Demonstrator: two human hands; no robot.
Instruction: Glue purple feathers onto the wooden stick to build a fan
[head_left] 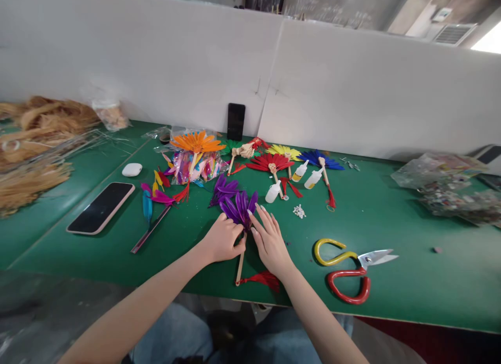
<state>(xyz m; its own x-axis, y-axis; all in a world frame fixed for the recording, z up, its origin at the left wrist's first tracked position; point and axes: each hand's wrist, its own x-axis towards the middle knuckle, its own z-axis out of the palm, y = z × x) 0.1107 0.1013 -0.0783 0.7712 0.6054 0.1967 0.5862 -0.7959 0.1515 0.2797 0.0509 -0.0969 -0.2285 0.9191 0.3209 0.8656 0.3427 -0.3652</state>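
A purple feather fan [241,206] lies at the near middle of the table, its wooden stick handle [240,267] toward me and a red tassel [261,281] at the handle's end. My left hand [224,237] is closed at the base of the feathers, its fingers curled round the top of the stick. On the other side my right hand [271,242] lies with fingers stretched out, fingertips touching the feathers' right edge. More purple feathers [223,190] lie just behind the fan. The fan's centre is partly hidden by my fingers.
Orange [198,143], red [270,163] and blue [324,160] feather fans lie behind. Glue bottles [273,192] and white beads [299,211] are near my right hand. Scissors [354,270] lie right, a phone [100,208] left, bagged beads [446,191] far right.
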